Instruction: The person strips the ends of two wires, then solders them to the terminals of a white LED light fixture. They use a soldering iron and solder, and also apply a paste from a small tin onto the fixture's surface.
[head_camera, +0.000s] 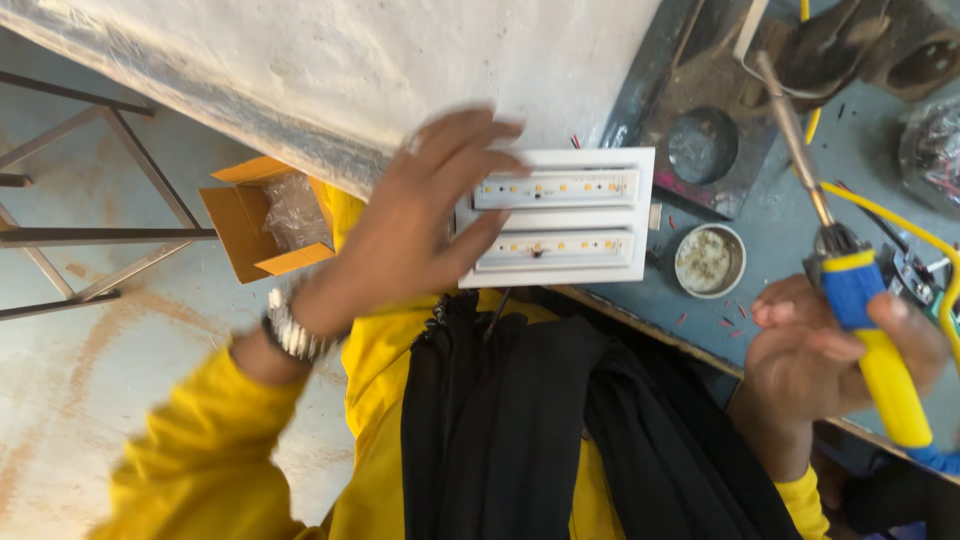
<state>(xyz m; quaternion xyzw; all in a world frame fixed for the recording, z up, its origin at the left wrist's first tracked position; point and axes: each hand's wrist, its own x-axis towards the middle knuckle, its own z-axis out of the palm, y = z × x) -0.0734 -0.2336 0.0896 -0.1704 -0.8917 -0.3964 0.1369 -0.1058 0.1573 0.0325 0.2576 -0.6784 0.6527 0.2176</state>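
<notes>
Far left: open yellow-brown cardboard box (262, 222) with clear plastic inside, on the floor beside the bench edge. Left hand (420, 215), metal watch on the wrist, fingers spread flat and blurred, gripping nothing; fingertips overlap the left end of the white rectangular plastic lamp housing with two LED strips (570, 215), which lies at the bench's near edge. Just right of it: small round metal tin (708, 261). Right hand (830, 365) fingers closed around the yellow-and-blue-handled soldering iron (860, 320), tip pointing away.
</notes>
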